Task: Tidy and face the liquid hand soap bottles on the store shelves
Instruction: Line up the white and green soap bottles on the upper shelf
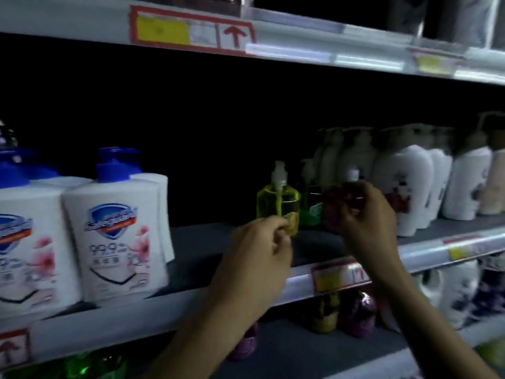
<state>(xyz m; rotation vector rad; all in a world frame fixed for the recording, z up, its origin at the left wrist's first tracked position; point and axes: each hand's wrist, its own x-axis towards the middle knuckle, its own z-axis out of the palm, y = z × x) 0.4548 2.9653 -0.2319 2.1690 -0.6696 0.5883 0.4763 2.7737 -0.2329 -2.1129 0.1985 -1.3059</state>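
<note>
A: Head view first. Where does the yellow bottle (278, 203) stand?

B: Upright on the middle shelf (191, 242), set back from the front lip, long axis vertical. It is clear plastic with yellow soap inside and a white pump on top. The label is too blurred to tell which way it faces.

A: And the hands?

B: The left hand (259, 242) is the nearer 1, just in front of the yellow bottle and slightly to its left. Its fingers are curled, tips meeting at the bottle's lower front corner, and it looks like a pinch. The right hand (369, 214) is to the right of the yellow bottle, fingers wrapped round a dark red bottle (337, 206). That bottle is also upright, with its white cap showing above the knuckles.

A: Anything between those 2 bottles?

B: A green bottle (311, 213), further back and mostly hidden.

A: What does the coming move turn on?

B: My guess — drawing both bottles forward to the lip. Each one lies straight beyond its own hand's fingertips, so the pull comes toward the person. Well apart to the yellow bottle's left stand blue-capped bottles (114, 228). To its right, past the red one, are white bottles (410, 187).
</note>
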